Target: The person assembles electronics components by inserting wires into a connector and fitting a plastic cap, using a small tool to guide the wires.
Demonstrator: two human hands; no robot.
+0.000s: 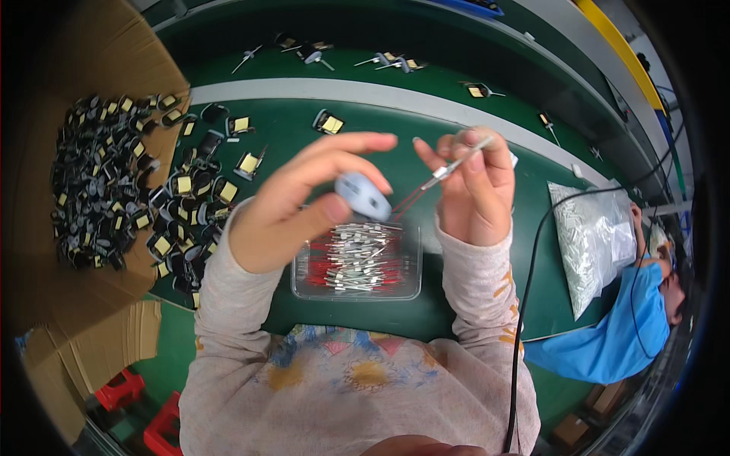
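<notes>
My left hand (296, 201) holds a small grey oval part (363, 196) between thumb and fingers, above a clear tray. My right hand (471, 186) pinches a thin silver tube with red wires (445, 175); the wires run down toward the grey part. Below both hands sits the clear plastic tray (411, 285), filled with several more silver tubes on red wires (357, 254). Both hands are raised over the green work surface (365, 121).
A cardboard box (46, 251) at left spills many black parts with yellow tape (182, 190) onto the mat. Finished pieces (315, 55) lie at the back. A clear bag of small parts (597, 239) lies right, beside a person in blue (616, 342). A black cable (528, 304) hangs right.
</notes>
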